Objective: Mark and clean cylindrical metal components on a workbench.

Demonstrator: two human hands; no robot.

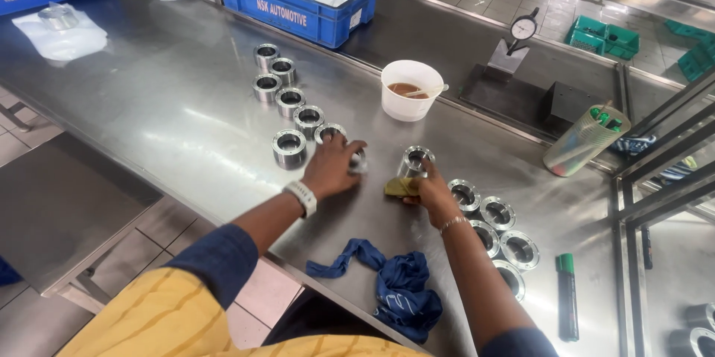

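Past the blue rag (402, 286) at six o'clock, our right hand (428, 192) pinches a yellow cloth (397, 187) against a steel ring (414, 161), mid-wipe, while our left hand (331, 166) closes over another ring (358, 160) at nine o'clock, ready to be swapped in.

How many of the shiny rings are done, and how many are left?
Which pile is finished doesn't show. Seven metal rings stand in rows at the left; five rings lie at the right. The left hand covers one ring; the right hand holds another ring and a yellow cloth.

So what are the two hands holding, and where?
Right hand grips a metal ring by its side, yellow cloth underneath. Left hand covers another ring from above.
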